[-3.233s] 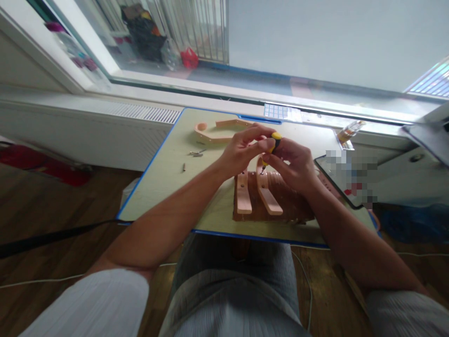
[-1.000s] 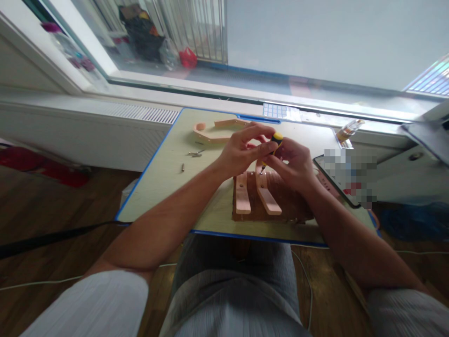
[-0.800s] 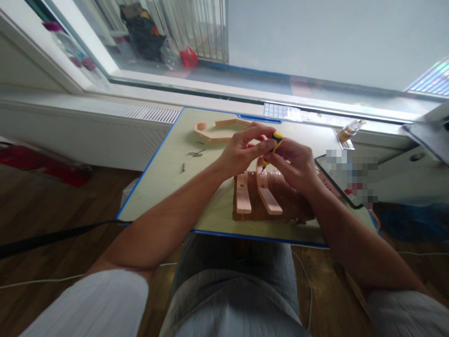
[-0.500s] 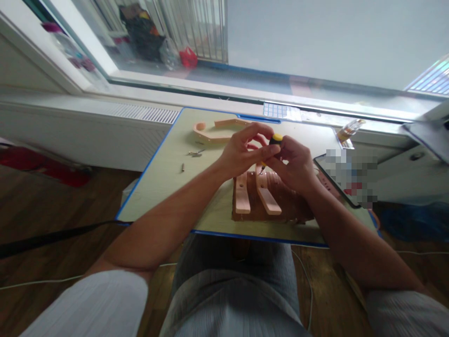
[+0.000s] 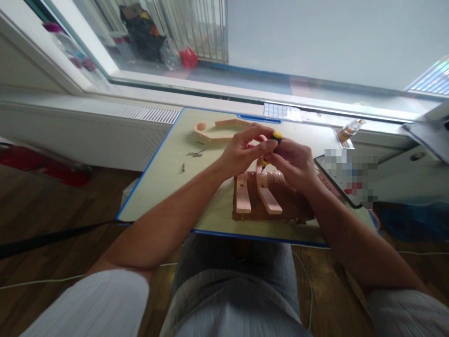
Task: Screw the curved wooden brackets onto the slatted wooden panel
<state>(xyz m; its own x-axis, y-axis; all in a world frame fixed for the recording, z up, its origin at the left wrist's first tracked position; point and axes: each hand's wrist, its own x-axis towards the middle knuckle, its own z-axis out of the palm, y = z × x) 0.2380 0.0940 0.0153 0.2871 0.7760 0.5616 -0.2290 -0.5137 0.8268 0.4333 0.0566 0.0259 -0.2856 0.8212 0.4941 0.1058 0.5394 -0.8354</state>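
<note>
A yellow and black screwdriver (image 5: 277, 136) stands tilted between my hands, its tip down at a screw spot on a curved wooden piece (image 5: 269, 201). My left hand (image 5: 247, 147) pinches the handle near its top. My right hand (image 5: 293, 159) closes round the handle and shaft from the other side. A second wooden piece (image 5: 243, 199) lies parallel to the first, with a dark hole in it. Both rest on a brown, glossy wrapped block (image 5: 291, 206). My fingers partly hide the far ends of the pieces.
On the pale folding table (image 5: 157, 187) lie loose screws (image 5: 195, 153), a single screw (image 5: 183, 167) and further bent wooden pieces (image 5: 213, 139) at the back. A tablet-like device (image 5: 340, 187), partly blurred out, sits at right. A small bottle (image 5: 351, 130) stands by the window sill.
The left fingers have shifted slightly off the handle's top, so more of the screwdriver shows. The wooden pieces and block stay in place.
</note>
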